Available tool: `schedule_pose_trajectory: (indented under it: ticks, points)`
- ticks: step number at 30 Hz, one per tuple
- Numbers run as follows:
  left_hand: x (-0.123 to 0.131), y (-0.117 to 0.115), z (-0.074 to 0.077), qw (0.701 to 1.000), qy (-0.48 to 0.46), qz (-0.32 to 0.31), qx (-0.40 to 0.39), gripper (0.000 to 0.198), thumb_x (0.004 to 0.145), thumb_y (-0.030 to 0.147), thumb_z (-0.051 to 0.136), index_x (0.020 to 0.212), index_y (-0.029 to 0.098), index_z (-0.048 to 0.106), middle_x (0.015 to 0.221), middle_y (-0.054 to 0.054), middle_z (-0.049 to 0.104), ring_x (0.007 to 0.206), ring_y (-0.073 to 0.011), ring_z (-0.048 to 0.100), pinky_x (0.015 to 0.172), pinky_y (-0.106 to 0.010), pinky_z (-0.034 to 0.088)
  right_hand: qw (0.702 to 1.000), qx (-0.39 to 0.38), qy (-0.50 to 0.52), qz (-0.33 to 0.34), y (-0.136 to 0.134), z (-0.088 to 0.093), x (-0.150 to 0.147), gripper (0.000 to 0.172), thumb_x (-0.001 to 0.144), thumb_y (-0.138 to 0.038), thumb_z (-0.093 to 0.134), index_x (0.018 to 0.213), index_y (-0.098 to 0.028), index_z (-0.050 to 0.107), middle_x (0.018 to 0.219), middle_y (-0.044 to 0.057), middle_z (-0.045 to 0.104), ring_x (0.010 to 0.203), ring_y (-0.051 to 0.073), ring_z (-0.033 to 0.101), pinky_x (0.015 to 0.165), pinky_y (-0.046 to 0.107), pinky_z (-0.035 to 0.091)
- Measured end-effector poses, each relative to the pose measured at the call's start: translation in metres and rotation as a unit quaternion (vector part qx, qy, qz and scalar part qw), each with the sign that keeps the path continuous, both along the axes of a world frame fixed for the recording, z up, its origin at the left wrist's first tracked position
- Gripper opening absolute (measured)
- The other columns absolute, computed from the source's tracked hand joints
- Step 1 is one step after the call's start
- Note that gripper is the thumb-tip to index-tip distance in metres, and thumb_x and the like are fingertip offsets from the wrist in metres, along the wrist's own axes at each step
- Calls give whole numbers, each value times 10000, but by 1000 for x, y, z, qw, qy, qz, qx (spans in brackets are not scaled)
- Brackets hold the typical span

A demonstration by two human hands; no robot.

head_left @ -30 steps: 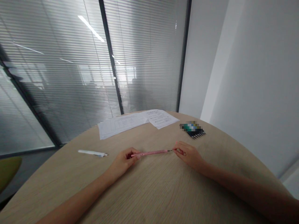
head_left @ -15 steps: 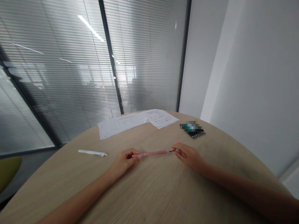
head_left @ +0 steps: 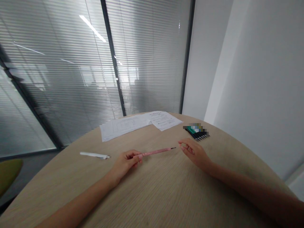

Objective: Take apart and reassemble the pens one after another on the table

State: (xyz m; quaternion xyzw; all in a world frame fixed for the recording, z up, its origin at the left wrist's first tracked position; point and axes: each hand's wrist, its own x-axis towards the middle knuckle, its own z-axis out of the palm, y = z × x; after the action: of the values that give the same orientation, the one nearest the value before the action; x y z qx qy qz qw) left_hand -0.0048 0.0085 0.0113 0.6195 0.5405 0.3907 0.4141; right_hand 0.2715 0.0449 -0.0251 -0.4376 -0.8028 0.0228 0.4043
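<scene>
Plainly, left hand (head_left: pixel 124 164) pinches pink pen (head_left: pixel 157 152) — whether right hand (head_left: pixel 195 153) (curled) holds anything, unclear.

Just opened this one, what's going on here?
A person's left hand holds a pink pen, its dark tip pointing toward the right hand. The right fingers are curled just beyond that tip, apart from it; whether they hold something small is unclear. A white pen, papers and dark pens lie on the table.
</scene>
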Motion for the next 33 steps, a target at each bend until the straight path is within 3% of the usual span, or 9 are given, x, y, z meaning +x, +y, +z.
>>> schedule_pose_trajectory:
  ticks: [4, 8, 11, 17, 23, 29, 33]
  points:
    - [0, 1, 0, 1000, -18, 15, -9, 303, 576, 430, 578, 668, 142, 586, 489, 52, 481, 445, -77, 367, 446, -192, 250, 999, -18, -16, -45, 21, -7, 12, 243, 779, -239, 411, 965, -181, 557, 947, 66, 571, 678, 136, 541, 649, 274, 441]
    - [0, 1, 0, 1000, -18, 17, -7, 305, 584, 438, 565, 656, 142, 574, 479, 55, 472, 446, -81, 368, 453, -196, 257, 995, -41, -86, -8, 34, -14, 19, 268, 758, -174, 420, 979, -196, 569, 953, 55, 573, 836, 160, 538, 739, 289, 419]
    - [0, 1, 0, 1000, -6, 13, -8, 312, 593, 449, 556, 646, 142, 567, 481, 54, 471, 449, -84, 374, 454, -199, 263, 993, -53, -107, 22, 36, -15, 20, 228, 763, -177, 424, 924, -194, 586, 854, 44, 593, 822, 156, 531, 746, 287, 412]
    - [1, 1, 1, 1000, 16, 9, -6, 332, 589, 483, 537, 600, 152, 554, 445, 60, 444, 437, -88, 370, 431, -200, 249, 993, -71, -98, -3, 36, -14, 21, 141, 733, -186, 467, 792, -173, 595, 742, 35, 582, 695, 147, 521, 658, 279, 416]
    - [1, 1, 1, 999, 29, 6, -13, 327, 588, 476, 537, 592, 149, 549, 438, 62, 441, 426, -84, 361, 428, -197, 241, 979, -203, 17, 15, 25, -1, 12, 164, 696, -304, 524, 729, -157, 590, 641, 21, 585, 597, 134, 523, 572, 260, 398]
    - [-1, 2, -1, 1000, 10, -15, -14, 305, 608, 452, 545, 617, 147, 554, 456, 63, 451, 445, -81, 365, 440, -193, 245, 904, -367, 208, 68, 6, 11, -5, 260, 602, -373, 601, 728, -151, 547, 585, -23, 538, 478, 75, 453, 448, 199, 322]
    - [0, 2, 0, 1000, 11, -13, -14, 310, 597, 456, 553, 621, 147, 557, 454, 64, 450, 437, -80, 359, 431, -193, 244, 888, -391, 232, 61, -1, 13, -10, 283, 585, -397, 608, 705, -149, 544, 484, -61, 441, 413, 55, 365, 397, 190, 254]
